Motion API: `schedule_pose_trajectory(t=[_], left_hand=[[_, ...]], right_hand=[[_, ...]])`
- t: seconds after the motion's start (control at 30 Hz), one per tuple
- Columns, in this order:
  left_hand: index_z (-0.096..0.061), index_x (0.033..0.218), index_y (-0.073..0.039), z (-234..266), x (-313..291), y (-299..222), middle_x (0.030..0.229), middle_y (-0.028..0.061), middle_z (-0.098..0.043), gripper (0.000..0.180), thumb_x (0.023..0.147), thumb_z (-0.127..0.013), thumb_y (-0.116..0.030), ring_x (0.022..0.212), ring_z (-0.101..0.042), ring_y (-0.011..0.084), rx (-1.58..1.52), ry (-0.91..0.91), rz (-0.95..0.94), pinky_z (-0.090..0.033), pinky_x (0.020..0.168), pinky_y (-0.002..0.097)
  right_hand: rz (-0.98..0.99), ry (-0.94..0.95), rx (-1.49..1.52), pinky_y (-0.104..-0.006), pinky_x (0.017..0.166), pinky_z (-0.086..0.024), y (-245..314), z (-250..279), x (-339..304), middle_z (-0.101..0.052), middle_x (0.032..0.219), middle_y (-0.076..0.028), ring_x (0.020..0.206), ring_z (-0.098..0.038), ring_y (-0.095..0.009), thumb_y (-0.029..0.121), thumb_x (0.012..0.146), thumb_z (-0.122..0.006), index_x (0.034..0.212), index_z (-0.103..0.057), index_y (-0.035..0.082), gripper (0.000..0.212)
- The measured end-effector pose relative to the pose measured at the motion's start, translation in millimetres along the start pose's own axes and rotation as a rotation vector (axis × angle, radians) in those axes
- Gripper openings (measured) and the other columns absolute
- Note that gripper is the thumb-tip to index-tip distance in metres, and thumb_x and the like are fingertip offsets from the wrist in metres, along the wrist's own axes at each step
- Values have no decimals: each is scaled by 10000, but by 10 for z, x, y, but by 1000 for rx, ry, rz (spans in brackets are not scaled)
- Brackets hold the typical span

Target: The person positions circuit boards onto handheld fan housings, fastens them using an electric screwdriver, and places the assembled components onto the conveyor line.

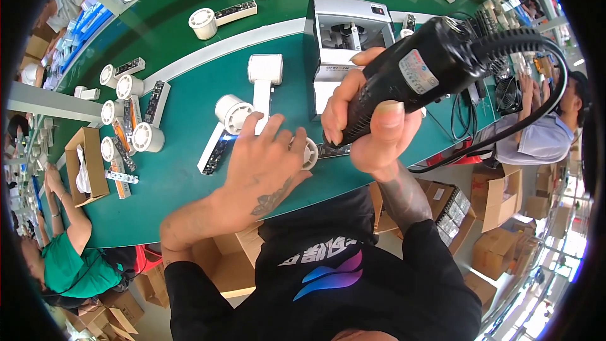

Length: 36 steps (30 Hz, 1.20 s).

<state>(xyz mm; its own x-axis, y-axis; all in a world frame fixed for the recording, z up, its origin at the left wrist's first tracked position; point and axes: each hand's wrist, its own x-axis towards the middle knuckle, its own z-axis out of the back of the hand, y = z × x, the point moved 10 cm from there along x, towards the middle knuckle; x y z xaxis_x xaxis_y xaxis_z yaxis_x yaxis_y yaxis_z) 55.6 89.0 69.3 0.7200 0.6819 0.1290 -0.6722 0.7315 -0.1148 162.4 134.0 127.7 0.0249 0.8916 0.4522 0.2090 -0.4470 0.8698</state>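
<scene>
A: Let us start with the right grip (pixel 379 123). What do we record?

B: Closed round a black hand tool (pixel 410 66), thumb over its body, fingers wrapped beneath. We cannot see a bit; the lower end is lost behind the fingers.

A: And the left grip (pixel 268 155)?

B: Palm down, fingers spread. We cannot tell whether it clasps anything, as its underside is hidden. A white round-headed unit (pixel 310 154) shows beside its thumb, partly covered. That unit lies on the surface (pixel 180 183) between both hands, its dark circuit strip (pixel 333 151) running toward the tool.

A: Beyond that?

B: Past the left fingers we note a second unit (pixel 237 113), its handle's dark side exposed, and a third (pixel 265 69) just behind. Right of these stands a grey machine (pixel 350 31), its lower front masked by the right hand.

A: Edges?

B: A cardboard box (pixel 96 163) at left; a co-worker in green (pixel 88 275) below it, cut off by the dark rim.
</scene>
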Motion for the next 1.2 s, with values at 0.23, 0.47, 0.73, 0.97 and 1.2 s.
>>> schedule_pose_trajectory(t=[0.23, 0.47, 0.73, 0.97, 1.2], left_hand=[[-676, 1160, 5, 23, 18, -21, 889, 68, -676, 596, 766, -801, -423, 1111, -556, 237, -1, -11, -11, -376, 1008, 431], [-678, 1088, -2, 20, 37, -10, 867, 62, -675, 537, 762, -806, -409, 1081, -554, 216, -10, -5, -26, -382, 977, 394], [-678, 1072, -2, -26, 33, -44, 852, 62, -672, 518, 756, -808, -391, 1101, -536, 212, -18, -11, -62, -381, 957, 372], [-679, 1078, 5, -32, 38, -49, 858, 68, -672, 524, 739, -814, -372, 1105, -536, 220, -39, -13, -66, -394, 944, 368], [-685, 1105, 14, -7, 43, -58, 861, 77, -672, 549, 732, -814, -368, 1103, -537, 223, -15, -43, -85, -396, 941, 367]], right_hand=[[61, 24, 15, -275, 423, -426, -122, -35, -44, -530, 618, -100, 447, -495, -131, 521, 960, -596, 1194, -416, -96, 684], [99, 20, 27, -263, 431, -414, -163, -56, -83, -554, 637, -103, 463, -495, -122, 473, 945, -633, 1150, -440, -99, 638], [88, 3, 37, -272, 429, -415, -180, 16, -157, -551, 632, -108, 462, -495, -134, 474, 903, -696, 1157, -450, -71, 649], [72, 20, 33, -258, 453, -409, -200, -21, -147, -550, 644, -97, 487, -505, -127, 458, 894, -710, 1184, -428, -87, 679], [74, 19, -1, -254, 457, -423, -211, 14, -176, -562, 653, -91, 500, -522, -131, 486, 880, -728, 1097, -440, -79, 670]])
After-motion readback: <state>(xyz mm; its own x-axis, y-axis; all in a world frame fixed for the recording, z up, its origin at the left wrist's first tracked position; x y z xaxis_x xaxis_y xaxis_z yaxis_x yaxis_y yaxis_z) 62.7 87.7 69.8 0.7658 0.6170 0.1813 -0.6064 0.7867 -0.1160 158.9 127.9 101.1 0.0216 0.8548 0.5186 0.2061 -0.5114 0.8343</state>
